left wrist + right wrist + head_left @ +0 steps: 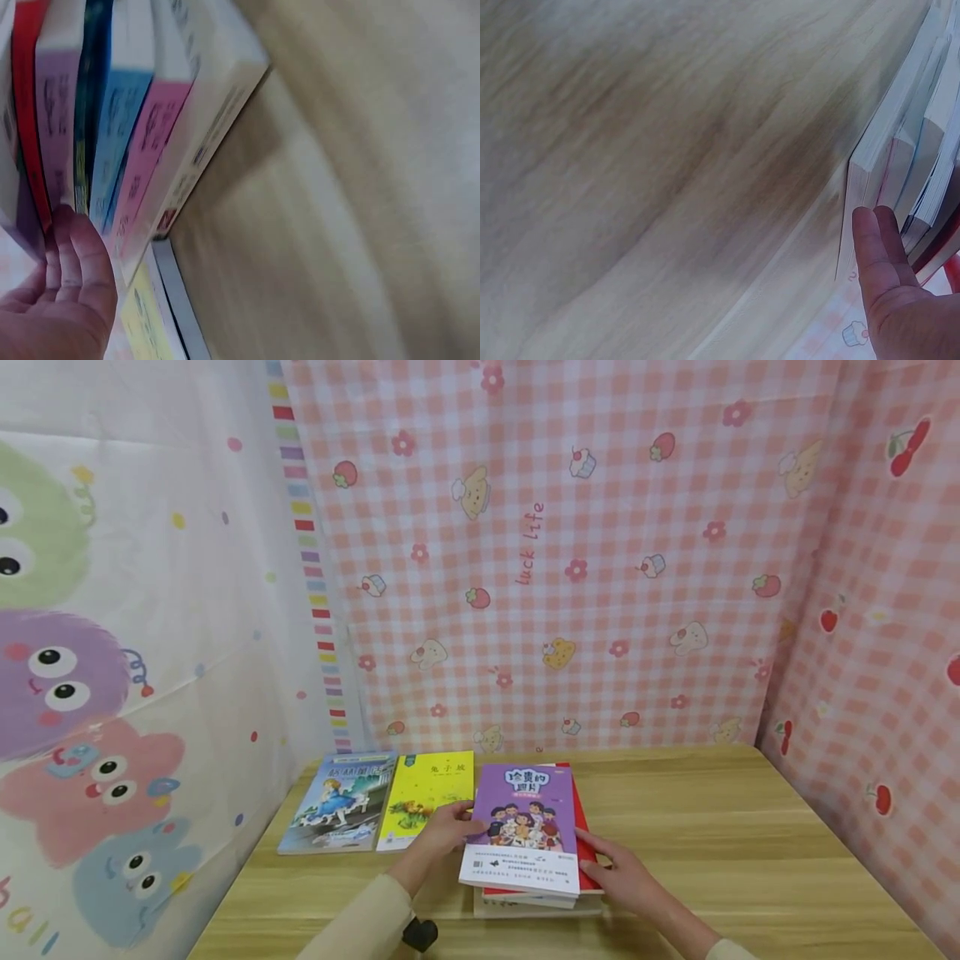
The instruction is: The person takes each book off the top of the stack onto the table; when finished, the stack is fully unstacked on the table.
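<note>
A stack of books stands in front of me in the head view. On top lies a purple book with a white lower band, shifted left over a red book. My left hand touches the stack's left side; in the left wrist view its fairly straight fingers meet the spines near a red spine and a mauve spine. My right hand is at the right side. In the right wrist view, its straight fingers rest against the page edges.
Left of the stack, a yellow book and a blue illustrated book lie flat side by side on the wooden table. Patterned curtains hang behind and on both sides. A small black object is near the left wrist.
</note>
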`<state>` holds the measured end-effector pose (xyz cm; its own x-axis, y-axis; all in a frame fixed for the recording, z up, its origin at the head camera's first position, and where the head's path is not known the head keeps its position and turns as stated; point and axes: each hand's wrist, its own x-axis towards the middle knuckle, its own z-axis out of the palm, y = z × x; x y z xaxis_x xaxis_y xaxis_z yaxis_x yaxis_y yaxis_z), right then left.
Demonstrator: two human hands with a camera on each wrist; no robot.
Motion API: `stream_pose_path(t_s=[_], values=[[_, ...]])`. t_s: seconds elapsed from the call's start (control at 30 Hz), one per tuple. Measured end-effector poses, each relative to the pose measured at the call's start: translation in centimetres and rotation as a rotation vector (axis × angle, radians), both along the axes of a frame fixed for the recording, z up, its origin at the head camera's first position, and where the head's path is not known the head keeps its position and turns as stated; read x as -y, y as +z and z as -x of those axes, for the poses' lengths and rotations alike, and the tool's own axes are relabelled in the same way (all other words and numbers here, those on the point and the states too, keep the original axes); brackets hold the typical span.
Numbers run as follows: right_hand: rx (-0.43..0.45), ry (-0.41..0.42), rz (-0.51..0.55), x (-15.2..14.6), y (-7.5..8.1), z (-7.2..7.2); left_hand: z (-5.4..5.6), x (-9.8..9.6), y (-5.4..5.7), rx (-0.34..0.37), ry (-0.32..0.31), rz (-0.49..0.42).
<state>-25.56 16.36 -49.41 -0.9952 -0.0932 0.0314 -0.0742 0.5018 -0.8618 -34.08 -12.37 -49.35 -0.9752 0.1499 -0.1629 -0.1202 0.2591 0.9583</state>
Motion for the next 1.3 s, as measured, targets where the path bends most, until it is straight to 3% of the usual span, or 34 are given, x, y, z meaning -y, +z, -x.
stream_pose_path(t_s=[0.27,0.43,0.93,1.3], values=[[0.016,0.03,0.059,-0.1,-0.1,0.1,2.1,-0.2,0.3,0.055,-0.008,-0.035],[0.022,0.049,0.088,-0.3,-0.1,0.4,2.9,-0.5,0.4,0.074,-0.007,-0.032],[0.035,0.05,0.019,-0.7,-0.1,1.3,3.1,-0.4,1.1,0.05,-0.036,-0.093],[0.082,0.03,0.017,-0.5,0.2,1.3,3.2,1.7,1.3,0.042,-0.089,-0.134]])
